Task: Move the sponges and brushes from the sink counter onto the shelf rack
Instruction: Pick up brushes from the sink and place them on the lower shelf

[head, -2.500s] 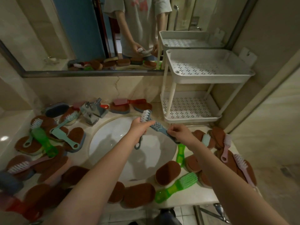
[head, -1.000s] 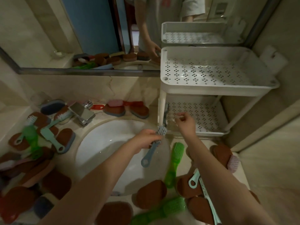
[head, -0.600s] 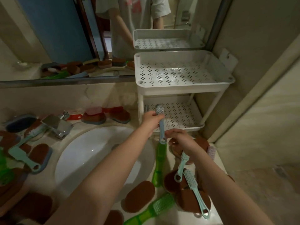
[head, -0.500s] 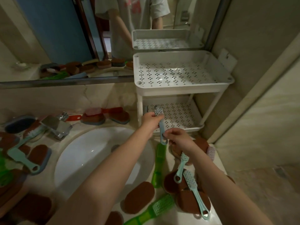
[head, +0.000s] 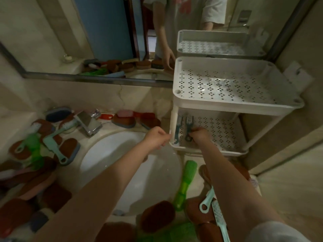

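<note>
Two blue brushes on the shelf rack [head: 236, 151] lower tier.
Right hand [head: 200, 136] is gripping second brush [head: 188, 125]; first brush [head: 178, 127] lies beside it; left hand [head: 157, 137] is fisted, empty.

Walls: beige marble-look tile [head: 288, 172], dimly lit.
Mirror: wide pane [head: 52, 32] above the counter's back edge, metal frame; reflects a blue door panel.
Basin: white, round [head: 125, 154], sunk in the counter.
Tap: chrome [head: 88, 124], behind the basin.

I read a dim, warm-lit scene with glare on the white perforated plastic rack's top tray [head: 227, 88], deep shadow over the left counter's brown sponges [head: 21, 173], soft motion blur, and wide-angle bending at edges.
</note>
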A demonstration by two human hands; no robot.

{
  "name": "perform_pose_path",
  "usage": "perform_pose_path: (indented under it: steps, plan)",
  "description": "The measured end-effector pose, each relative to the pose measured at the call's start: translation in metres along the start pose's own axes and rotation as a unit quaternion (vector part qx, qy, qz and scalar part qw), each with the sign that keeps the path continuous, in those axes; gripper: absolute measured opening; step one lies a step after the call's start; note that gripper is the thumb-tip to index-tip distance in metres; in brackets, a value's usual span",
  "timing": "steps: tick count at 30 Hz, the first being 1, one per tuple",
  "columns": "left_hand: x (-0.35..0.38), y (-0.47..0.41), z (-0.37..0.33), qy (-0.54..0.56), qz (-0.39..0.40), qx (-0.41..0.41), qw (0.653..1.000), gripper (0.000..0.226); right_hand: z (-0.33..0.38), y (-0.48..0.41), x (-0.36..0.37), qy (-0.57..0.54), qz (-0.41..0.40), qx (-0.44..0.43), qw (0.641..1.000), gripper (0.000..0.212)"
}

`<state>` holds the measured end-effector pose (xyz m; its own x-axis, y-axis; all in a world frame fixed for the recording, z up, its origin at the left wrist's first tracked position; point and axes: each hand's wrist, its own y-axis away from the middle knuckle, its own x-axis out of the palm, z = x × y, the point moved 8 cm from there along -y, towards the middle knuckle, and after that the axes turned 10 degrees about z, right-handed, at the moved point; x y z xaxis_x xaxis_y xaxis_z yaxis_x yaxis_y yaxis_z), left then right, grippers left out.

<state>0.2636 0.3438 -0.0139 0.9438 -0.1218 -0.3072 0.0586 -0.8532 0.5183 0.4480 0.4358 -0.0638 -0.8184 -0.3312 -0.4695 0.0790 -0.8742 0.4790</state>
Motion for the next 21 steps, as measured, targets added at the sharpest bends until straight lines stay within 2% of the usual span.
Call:
perform_pose_path:
  steps: [4,9,14,17,21]
  plan:
    - [-0.011,-0.001,-0.008,0.013,-0.017,0.022,1.0,0.048,0.005,-0.009,0.015,0.052,0.005,-0.001,0.999,0.021]
    - [-0.01,-0.002,-0.012,0.03,-0.021,0.037,0.999,0.049,0.019,-0.008,0.024,0.172,-0.011,-0.026,0.985,0.025]
    - [-0.004,-0.005,-0.015,0.032,-0.017,0.036,0.999,0.051,0.022,-0.008,0.025,0.212,-0.016,-0.042,0.976,0.025]
    - [-0.003,-0.004,-0.013,0.012,-0.023,0.029,0.999,0.058,0.022,0.0,0.018,0.172,-0.052,-0.07,0.981,0.033]
    - [-0.001,0.001,-0.003,-0.001,-0.025,0.015,1.0,0.047,0.021,0.026,0.009,0.102,-0.103,-0.117,0.983,0.036]
